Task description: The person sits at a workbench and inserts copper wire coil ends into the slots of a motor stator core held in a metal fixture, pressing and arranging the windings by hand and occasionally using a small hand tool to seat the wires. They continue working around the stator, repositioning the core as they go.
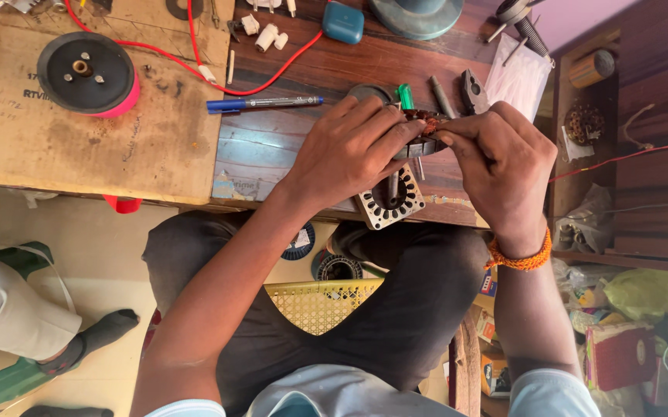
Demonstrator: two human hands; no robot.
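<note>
Both my hands meet over the front edge of a dark wooden table [287, 147]. My left hand [349, 150] cups a small round motor part with reddish copper windings [425, 122], fingers curled over its top. My right hand [500, 166], with an orange thread band at the wrist, pinches the same part from the right side. Just below the hands a pale ring-shaped stator core [390, 202] with slots around its hole lies at the table edge. The part's underside is hidden by my fingers.
A blue marker [260, 103] and a red wire [195, 62] lie left of the hands. A black spool with a pink rim [86, 73] rests on a cardboard sheet [79, 131]. A yellow basket [322, 303] sits below. Another person's leg [17, 313] is at the left. Cluttered shelves stand right.
</note>
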